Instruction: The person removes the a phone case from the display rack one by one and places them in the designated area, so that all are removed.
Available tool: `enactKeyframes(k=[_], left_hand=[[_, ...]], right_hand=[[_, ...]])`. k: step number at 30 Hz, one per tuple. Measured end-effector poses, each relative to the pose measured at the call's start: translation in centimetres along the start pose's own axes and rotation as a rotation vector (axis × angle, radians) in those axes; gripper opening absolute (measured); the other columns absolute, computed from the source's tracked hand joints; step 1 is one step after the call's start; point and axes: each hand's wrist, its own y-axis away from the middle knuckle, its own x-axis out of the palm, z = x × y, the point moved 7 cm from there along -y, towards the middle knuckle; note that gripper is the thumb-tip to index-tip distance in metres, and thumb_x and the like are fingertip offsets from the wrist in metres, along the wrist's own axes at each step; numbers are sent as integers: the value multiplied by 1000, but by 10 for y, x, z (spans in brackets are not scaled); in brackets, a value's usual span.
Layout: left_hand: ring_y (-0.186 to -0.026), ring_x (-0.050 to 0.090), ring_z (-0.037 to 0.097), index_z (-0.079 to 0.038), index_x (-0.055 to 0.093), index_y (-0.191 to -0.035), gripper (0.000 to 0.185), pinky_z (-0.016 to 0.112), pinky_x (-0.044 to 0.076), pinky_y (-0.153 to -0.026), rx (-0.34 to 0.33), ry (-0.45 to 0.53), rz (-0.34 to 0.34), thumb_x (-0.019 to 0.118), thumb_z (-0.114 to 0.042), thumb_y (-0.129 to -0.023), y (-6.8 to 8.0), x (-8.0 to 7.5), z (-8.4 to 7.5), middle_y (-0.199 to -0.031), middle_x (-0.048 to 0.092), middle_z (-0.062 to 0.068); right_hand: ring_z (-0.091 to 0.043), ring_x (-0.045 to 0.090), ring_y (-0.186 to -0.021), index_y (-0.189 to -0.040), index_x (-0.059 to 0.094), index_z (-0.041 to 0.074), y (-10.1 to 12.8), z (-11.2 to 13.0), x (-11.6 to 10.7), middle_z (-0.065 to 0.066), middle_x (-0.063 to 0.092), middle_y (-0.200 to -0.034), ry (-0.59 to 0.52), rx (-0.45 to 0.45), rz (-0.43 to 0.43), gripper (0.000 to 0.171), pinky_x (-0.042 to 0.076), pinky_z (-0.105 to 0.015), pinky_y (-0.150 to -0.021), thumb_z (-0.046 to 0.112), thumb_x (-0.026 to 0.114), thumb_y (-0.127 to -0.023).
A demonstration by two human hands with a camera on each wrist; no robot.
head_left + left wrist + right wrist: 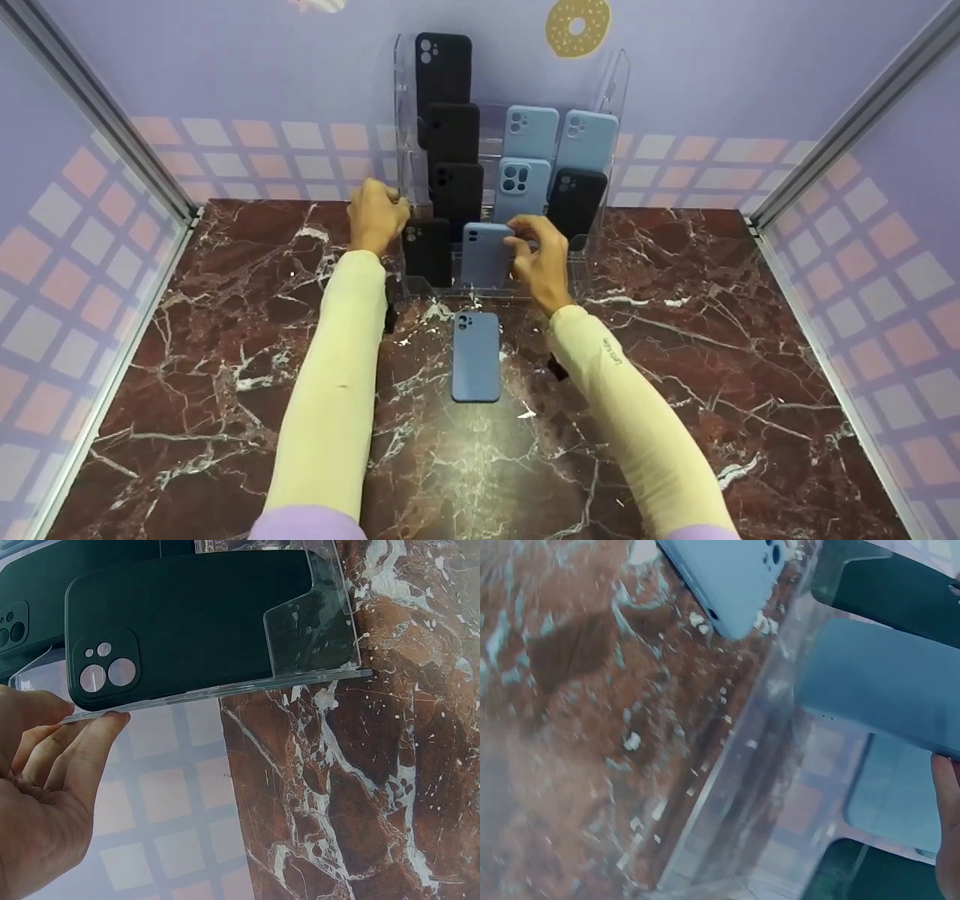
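Note:
A clear acrylic tiered rack (611,82) stands at the back of the marble table and carries black and blue phone cases. My left hand (384,210) grips the rack's left side panel (315,652), thumb and fingers (86,739) on either side of its edge, beside a black case (187,619). My right hand (527,244) pinches a blue case (484,256) upright at the rack's front row; the same case (877,682) shows in the right wrist view. Another blue case (475,357) lies flat on the table in front of the rack, between my forearms.
The dark red marble table (712,337) is boxed in by lilac walls with metal corner posts (840,127). Black cases (444,71) fill the rack's left column; blue cases (529,133) and one black case (576,201) sit to the right.

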Motion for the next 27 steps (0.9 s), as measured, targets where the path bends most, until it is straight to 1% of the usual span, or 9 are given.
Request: enactKeyframes(k=[5,9,13,15,17,19,21,25,27], left_hand=[[-118,62,40,1,75,-114,27,51,44,-107,-6,-2,-5,64,-14,-94,-1,-3,0,-121,71,17],[-118,63,38,1,75,-113,27,50,44,-106,-6,-12,-12,64,-14,-94,-1,-3,-1,-120,71,17],[-119,63,37,1,75,-112,27,50,44,-106,-4,-14,-12,64,-14,-93,-1,-1,-1,-121,71,17],[-119,62,38,2,75,-112,27,50,43,-107,-2,-12,-10,63,-14,-93,-1,-1,-2,-121,71,17],[-120,62,38,1,76,-111,27,50,43,-107,1,-12,-11,63,-14,-93,-1,-1,-1,-122,71,17],[-120,62,38,1,76,-111,26,51,43,-107,8,-13,-14,64,-13,-93,-2,-2,-2,-122,71,17],[-121,62,38,1,77,-110,26,51,43,-107,17,-19,-18,64,-13,-93,-2,-2,-2,-122,70,17],[-120,62,38,0,77,-110,25,52,43,-106,17,-23,-21,64,-13,-93,-1,-2,-3,-123,70,17],[-120,62,38,0,77,-110,25,52,43,-106,14,-26,-16,63,-13,-93,-1,-1,-4,-123,70,17]], right_hand=[[-28,71,-83,-96,69,-7,-11,20,-16,-16,70,-93,-2,-103,-15,16,58,-29,-81,-15,72,-82],[-27,71,-82,-97,69,-6,-14,33,-33,-16,70,-94,-1,-154,-8,17,58,-28,-79,-14,72,-82],[-26,70,-82,-97,69,-6,-6,39,-52,-16,70,-94,35,-174,19,18,58,-28,-79,-13,74,-82],[-27,69,-82,-97,68,-6,1,39,-61,-16,70,-93,58,-173,38,18,58,-29,-80,-12,75,-81],[-27,69,-79,-96,68,-5,9,39,-70,-15,70,-92,76,-167,58,18,58,-28,-77,-11,76,-81],[-27,68,-78,-96,69,-5,18,36,-77,-14,70,-90,94,-147,79,19,58,-28,-75,-10,77,-80],[-28,68,-76,-95,69,-5,27,31,-82,-14,70,-89,95,-108,97,19,59,-29,-73,-10,79,-79],[-29,70,-74,-95,71,-5,43,19,-91,-15,72,-87,88,24,125,21,60,-32,-71,-10,80,-78],[-30,70,-72,-95,71,-6,50,13,-94,-15,72,-85,94,92,136,21,59,-29,-69,-10,81,-77]])
